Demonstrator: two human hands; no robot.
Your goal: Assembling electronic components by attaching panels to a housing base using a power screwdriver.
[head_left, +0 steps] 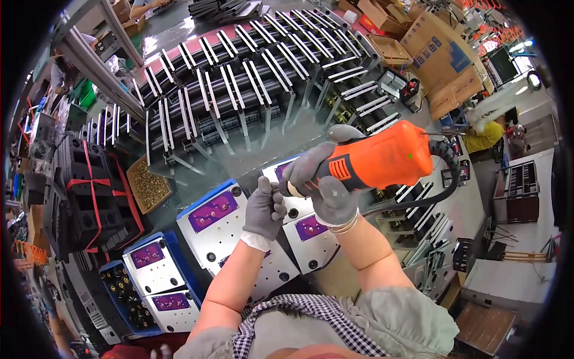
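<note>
While the grey-gloved right hand [330, 190] clenches the orange plastic power screwdriver [375, 160] above a silver metal panel w/ purple labels [222, 226], left hand [263, 206] pinches its bit end, seemingly seating a screw; driving needs steady alignment.

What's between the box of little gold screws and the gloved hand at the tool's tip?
In the head view, a silver metal panel with a purple patch lies between the box of gold screws and the left hand.
</note>
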